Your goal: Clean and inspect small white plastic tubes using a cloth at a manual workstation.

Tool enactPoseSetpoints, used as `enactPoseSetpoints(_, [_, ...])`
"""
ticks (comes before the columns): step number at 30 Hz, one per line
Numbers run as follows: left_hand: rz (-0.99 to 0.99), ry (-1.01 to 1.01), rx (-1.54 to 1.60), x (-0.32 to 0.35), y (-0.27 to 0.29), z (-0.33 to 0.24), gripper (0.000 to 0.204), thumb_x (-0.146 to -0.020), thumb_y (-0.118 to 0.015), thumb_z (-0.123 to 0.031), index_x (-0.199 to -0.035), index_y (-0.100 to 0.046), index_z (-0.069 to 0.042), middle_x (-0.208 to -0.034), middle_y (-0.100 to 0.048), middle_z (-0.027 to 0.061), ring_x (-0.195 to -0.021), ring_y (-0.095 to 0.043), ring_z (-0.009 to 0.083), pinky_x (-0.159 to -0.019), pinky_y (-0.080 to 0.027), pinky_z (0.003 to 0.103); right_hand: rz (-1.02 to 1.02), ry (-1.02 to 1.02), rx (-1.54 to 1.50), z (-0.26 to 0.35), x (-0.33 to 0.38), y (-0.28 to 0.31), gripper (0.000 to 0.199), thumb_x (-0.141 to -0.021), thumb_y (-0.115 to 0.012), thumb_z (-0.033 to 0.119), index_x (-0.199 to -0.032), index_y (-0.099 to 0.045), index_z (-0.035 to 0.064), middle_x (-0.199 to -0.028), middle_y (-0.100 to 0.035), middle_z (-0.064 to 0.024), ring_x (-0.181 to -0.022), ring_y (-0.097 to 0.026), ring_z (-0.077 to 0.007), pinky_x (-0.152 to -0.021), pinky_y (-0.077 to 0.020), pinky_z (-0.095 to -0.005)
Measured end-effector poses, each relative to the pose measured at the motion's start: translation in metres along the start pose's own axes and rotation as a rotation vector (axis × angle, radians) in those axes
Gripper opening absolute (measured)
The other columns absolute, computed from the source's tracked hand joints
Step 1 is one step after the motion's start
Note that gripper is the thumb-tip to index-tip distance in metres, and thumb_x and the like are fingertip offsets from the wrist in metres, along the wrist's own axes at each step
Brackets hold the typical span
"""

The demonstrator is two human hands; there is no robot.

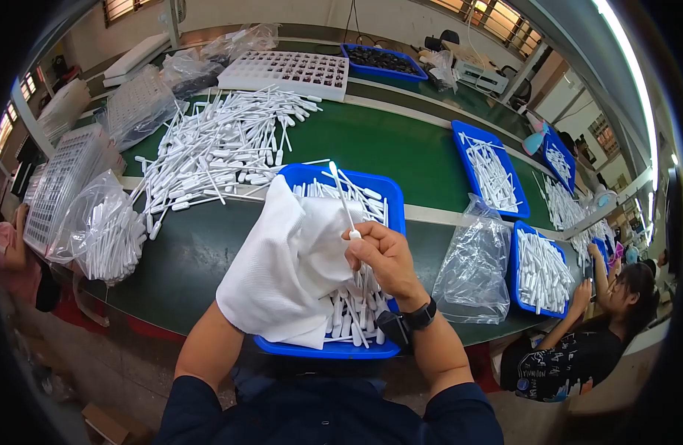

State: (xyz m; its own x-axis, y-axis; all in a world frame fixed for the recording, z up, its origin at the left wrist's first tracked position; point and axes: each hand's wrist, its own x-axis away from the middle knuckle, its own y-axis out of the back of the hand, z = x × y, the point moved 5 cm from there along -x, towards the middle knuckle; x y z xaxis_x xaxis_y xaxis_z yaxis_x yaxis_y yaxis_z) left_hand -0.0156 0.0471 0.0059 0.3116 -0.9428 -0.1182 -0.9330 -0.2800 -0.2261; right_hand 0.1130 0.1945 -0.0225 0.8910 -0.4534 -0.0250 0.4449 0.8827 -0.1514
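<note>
The right hand (382, 259) pinches a thin white plastic stick (342, 199) pointing to 12 o'clock over the blue plastic tray (389, 194), while the left hand, hidden under the big white cloth (282, 259) at 9 o'clock, cannot be judged.

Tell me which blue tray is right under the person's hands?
The big blue tray nearest the person, half covered by the white cloth; other trays sit farther right.

Right hand (382, 259) pinches a white plastic dropper (343, 199) upright over a blue tray (382, 189) full of them, while the left hand is buried under a white cloth (286, 267). Big loose pile of droppers (215, 148) sits further back on the green table (386, 144).
</note>
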Motion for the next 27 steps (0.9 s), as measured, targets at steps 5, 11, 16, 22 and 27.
enactPoseSetpoints(5, [-0.019,-0.033,-0.087,0.006,0.016,0.023,0.069,-0.078,-0.083,-0.009,-0.137,-0.05,0.0,-0.124,-0.06,0.0085,-0.109,-0.057,0.0181,-0.099,-0.047,0.029,0.045,0.011,-0.033,0.003,-0.003,-0.013,0.025,-0.101,-0.062,0.016,-0.117,-0.062,-0.0028,-0.084,-0.067,-0.0042,-0.074,-0.062,-0.0107,-0.07,-0.0503,-0.0254])
enactPoseSetpoints(11, [0.215,-0.081,-0.478,0.012,0.01,0.023,0.058,-0.08,-0.081,-0.01,-0.131,-0.054,-0.001,-0.116,-0.062,0.0083,-0.108,-0.059,0.019,-0.097,-0.048,0.029,0.171,-0.076,0.068,0.0,-0.001,-0.03,0.024,-0.103,-0.059,0.013,-0.12,-0.061,-0.0036,-0.089,-0.069,-0.0047,-0.08,-0.064,-0.0096,-0.075,-0.052,-0.026])
enactPoseSetpoints(16, [0.162,-0.302,-1.307,-0.011,-0.037,-0.048,0.053,-0.078,-0.077,-0.011,-0.125,-0.056,-0.002,-0.107,-0.063,0.0128,-0.106,-0.061,0.0265,-0.093,-0.05,0.034,0.16,-0.006,0.185,0.006,0.007,-0.036,0.026,-0.104,-0.055,0.014,-0.122,-0.059,-0.0042,-0.088,-0.069,-0.0023,-0.079,-0.063,-0.0091,-0.075,-0.0509,-0.0244])
enactPoseSetpoints(22, [-0.136,0.169,-0.069,0.004,0.008,-0.011,0.051,-0.07,-0.075,-0.016,-0.113,-0.056,0.003,-0.098,-0.061,0.019,-0.099,-0.059,0.0381,-0.089,-0.047,0.042,0.105,0.065,0.327,0.006,0.006,-0.036,0.028,-0.102,-0.057,0.012,-0.126,-0.059,-0.0036,-0.097,-0.07,-0.0065,-0.084,-0.064,-0.0112,-0.076,-0.0509,-0.0254])
enactPoseSetpoints(27, [-0.07,-0.04,-0.666,-0.004,0.005,-0.018,0.055,-0.068,-0.076,-0.019,-0.113,-0.056,0.005,-0.101,-0.061,0.021,-0.102,-0.058,0.0413,-0.095,-0.044,0.046,0.096,0.13,0.278,0.004,0.005,-0.037,0.029,-0.101,-0.059,0.014,-0.125,-0.061,-0.0025,-0.083,-0.069,-0.0037,-0.073,-0.061,-0.0095,-0.07,-0.0497,-0.0253])
